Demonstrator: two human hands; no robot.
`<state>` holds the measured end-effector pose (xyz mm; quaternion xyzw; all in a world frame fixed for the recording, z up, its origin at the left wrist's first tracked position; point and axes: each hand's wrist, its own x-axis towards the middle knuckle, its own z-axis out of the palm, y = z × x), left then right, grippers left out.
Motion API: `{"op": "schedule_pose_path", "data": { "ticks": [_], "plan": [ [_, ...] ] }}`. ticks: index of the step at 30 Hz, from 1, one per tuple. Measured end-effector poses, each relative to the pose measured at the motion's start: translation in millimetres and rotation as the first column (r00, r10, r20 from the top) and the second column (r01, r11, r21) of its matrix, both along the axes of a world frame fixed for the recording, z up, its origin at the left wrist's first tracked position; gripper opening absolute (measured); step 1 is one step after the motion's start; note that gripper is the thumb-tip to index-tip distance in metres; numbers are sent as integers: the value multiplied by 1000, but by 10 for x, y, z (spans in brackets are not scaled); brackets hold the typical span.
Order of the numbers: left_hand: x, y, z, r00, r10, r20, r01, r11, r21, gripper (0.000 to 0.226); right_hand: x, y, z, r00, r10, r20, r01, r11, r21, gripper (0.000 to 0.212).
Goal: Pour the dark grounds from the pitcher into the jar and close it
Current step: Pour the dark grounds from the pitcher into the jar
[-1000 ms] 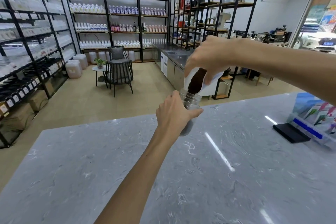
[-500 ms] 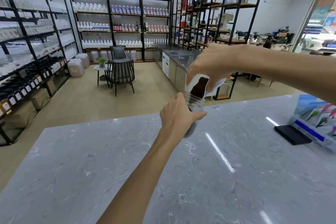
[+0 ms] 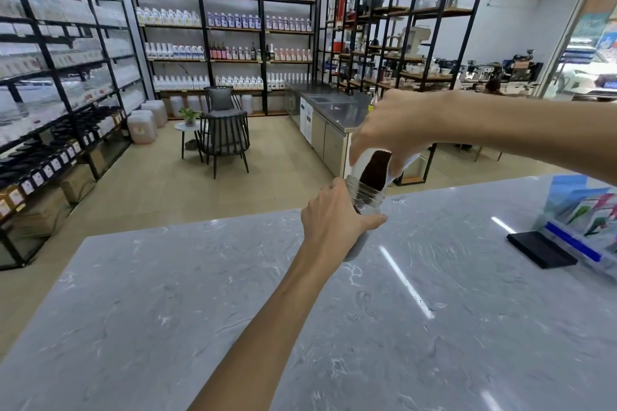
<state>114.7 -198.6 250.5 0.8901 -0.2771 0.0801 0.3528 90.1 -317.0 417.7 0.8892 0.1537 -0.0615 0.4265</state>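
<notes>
My left hand (image 3: 335,222) wraps around a clear glass jar (image 3: 367,198) held tilted above the far part of the grey marble counter (image 3: 334,310). My right hand (image 3: 397,130) grips a white pitcher (image 3: 365,162) tipped steeply down, its lip at the jar's open mouth. Dark grounds (image 3: 375,170) slide along the pitcher's inside into the jar. Most of the jar's body is hidden by my fingers. No lid is in sight.
A flat black pad (image 3: 541,253) lies at the counter's right, beside a clear box with a blue stripe (image 3: 581,237) holding coloured packets. Beyond the counter's far edge are the shop floor, shelving, a chair and a steel cabinet.
The pitcher has tipped a little further and more grounds have run into the jar. Both hands keep their grips; the view has shifted slightly.
</notes>
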Motion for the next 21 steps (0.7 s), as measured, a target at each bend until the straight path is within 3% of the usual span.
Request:
{"op": "schedule_pose_path", "data": {
  "ticks": [21],
  "plan": [
    [-3, -81, 68, 1000, 13, 6, -12, 999, -39, 74, 32, 52, 118, 999, 31, -11, -33, 992, -119, 76]
  ]
}}
